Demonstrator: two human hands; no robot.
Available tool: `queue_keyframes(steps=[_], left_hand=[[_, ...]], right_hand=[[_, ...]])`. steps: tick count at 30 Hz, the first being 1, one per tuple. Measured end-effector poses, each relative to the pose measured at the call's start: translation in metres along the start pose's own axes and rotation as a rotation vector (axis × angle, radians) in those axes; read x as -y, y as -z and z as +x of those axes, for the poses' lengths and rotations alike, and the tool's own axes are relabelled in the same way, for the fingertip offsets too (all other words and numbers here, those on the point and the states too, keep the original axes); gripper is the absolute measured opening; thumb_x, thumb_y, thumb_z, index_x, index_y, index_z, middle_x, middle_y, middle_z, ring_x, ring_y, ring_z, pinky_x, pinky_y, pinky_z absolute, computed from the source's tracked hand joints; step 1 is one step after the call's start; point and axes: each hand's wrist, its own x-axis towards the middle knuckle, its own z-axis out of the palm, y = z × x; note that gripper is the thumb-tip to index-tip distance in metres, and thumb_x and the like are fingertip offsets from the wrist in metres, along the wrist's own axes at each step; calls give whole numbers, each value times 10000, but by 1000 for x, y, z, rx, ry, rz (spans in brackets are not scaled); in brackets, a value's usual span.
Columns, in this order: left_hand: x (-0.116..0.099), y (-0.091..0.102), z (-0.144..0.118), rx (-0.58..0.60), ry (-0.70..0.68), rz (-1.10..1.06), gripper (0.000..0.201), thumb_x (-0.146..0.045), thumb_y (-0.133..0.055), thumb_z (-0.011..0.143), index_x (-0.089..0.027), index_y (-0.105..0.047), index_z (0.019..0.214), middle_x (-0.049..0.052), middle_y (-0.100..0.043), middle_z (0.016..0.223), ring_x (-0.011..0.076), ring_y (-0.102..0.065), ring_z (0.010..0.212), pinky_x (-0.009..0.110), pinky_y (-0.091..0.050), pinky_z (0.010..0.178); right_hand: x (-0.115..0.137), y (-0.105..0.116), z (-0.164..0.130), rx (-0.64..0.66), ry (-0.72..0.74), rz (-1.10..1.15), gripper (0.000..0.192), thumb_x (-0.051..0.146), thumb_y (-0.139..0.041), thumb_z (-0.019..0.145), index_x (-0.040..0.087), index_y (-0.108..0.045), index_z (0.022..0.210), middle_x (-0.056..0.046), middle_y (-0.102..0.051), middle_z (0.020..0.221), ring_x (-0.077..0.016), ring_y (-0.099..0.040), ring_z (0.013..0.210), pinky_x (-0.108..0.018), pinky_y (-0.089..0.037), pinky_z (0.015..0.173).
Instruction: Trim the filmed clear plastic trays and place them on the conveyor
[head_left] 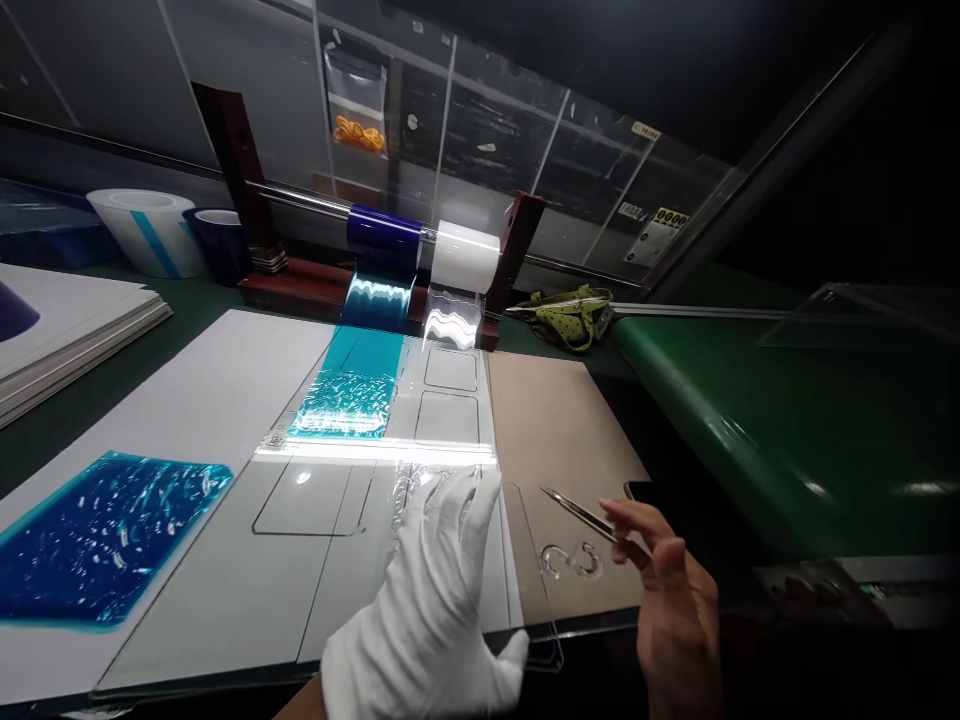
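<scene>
My left hand [427,600] wears a white glove. It lies with fingers stretched out over a strip of clear film [452,305] on a glass board [225,580] marked with black outlines. The thumb is near a thin transparent panel [551,620] with curved cut-outs, partly on the brown board [562,410]. My right hand [671,590] is bare, its fingers pinched round slim, pointed metal tweezers [577,510] held above the brown board. A strip of blue film [352,370] runs beside the clear one; the clear strip's near end is hidden under the glove.
A stand [307,285] carries a blue film roll [384,238] and a white roll [465,255] at the back. A blue film piece [112,540] lies on white sheets at left. More rolls [146,235] stand behind. A green conveyor belt [787,430] is at right.
</scene>
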Motion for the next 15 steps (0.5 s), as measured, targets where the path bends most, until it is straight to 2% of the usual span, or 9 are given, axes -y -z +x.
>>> queue_keyframes(steps=[3,5,7,9,12,15], left_hand=[[-5,2,3,14,3,34,1120,-269,-686,470,-224,-196,1476,163,-375,1395,443,-404,1226,545,-477,876],[-5,4,7,17,21,74,1099,-275,-683,476,-232,-216,1470,161,-395,1347,440,-409,1190,535,-480,836],[-4,7,12,9,7,103,1060,-287,-668,494,-225,-242,1463,161,-415,1295,422,-424,1132,519,-477,800],[-2,12,17,6,-56,120,987,-307,-638,511,-196,-305,1434,166,-440,1215,383,-447,1040,499,-468,763],[-1,19,24,16,-136,181,865,-344,-594,506,-141,-435,1331,172,-476,1089,320,-456,882,482,-446,707],[-4,19,25,89,-79,309,726,-342,-592,482,-116,-553,1171,149,-499,920,259,-425,714,456,-425,615]], right_hand=[[14,-4,-5,160,-23,-95,498,571,-381,930,197,-693,1033,-4,-544,605,-139,-507,531,-257,-384,498],[23,-14,-8,279,-93,-133,472,545,-376,942,182,-677,977,37,-440,513,-124,-447,465,-251,-335,469],[29,-24,-8,332,-101,-209,412,480,-387,961,180,-654,869,49,-404,501,-111,-410,443,-243,-290,445],[30,-31,-7,338,-7,-313,378,414,-388,975,185,-614,776,43,-436,515,-105,-425,446,-241,-278,440],[31,-35,-3,304,240,-526,367,323,-376,987,189,-572,708,37,-481,509,-101,-462,427,-247,-282,447],[35,-38,-2,268,495,-755,362,250,-371,990,180,-571,696,35,-492,490,-102,-481,405,-264,-283,467]])
